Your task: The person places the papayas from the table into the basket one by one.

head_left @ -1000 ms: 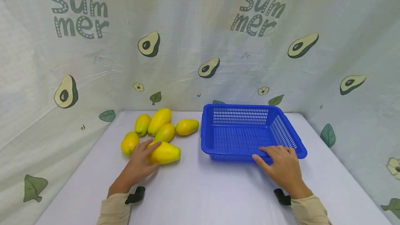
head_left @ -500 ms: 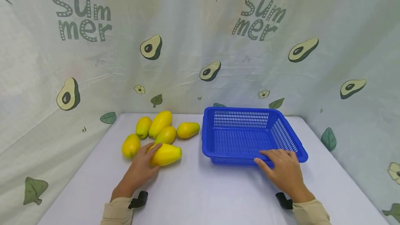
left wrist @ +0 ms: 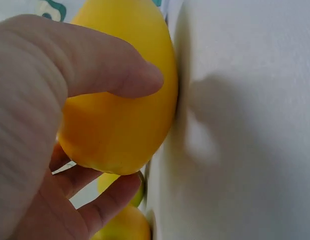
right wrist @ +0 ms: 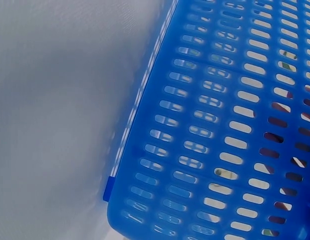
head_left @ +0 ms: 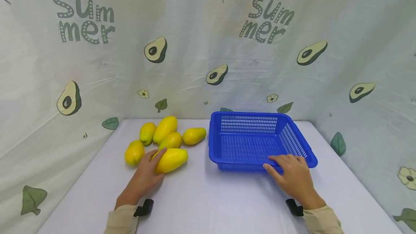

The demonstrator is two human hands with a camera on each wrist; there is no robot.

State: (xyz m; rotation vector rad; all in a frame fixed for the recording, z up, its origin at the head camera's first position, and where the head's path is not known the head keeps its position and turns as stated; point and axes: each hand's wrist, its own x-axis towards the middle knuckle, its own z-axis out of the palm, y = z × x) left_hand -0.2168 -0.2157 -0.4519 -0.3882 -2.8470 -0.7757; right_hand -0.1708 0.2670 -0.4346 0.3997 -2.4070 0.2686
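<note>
My left hand (head_left: 144,178) grips the blunt near end of a yellow papaya (head_left: 172,160) with a green tip, lying on the white table. In the left wrist view the thumb presses one side of the papaya (left wrist: 130,125), and the other fingers reach round its far side. My right hand (head_left: 294,176) holds the near rim of a blue plastic basket (head_left: 250,166), fingers over the edge and thumb in front. Through the slots of the basket wall (right wrist: 194,115) in the right wrist view, parts of the fingers show dark.
Several more yellow-green papayas lie behind and left of the held one, among them a rear one (head_left: 165,129), a left one (head_left: 134,153) and one near the basket (head_left: 194,135). A printed cloth (head_left: 182,93) hangs behind the table (head_left: 208,205).
My left hand has closed more snugly round the papaya's near end. The right hand stays at the basket's rim. The head view has shifted slightly.
</note>
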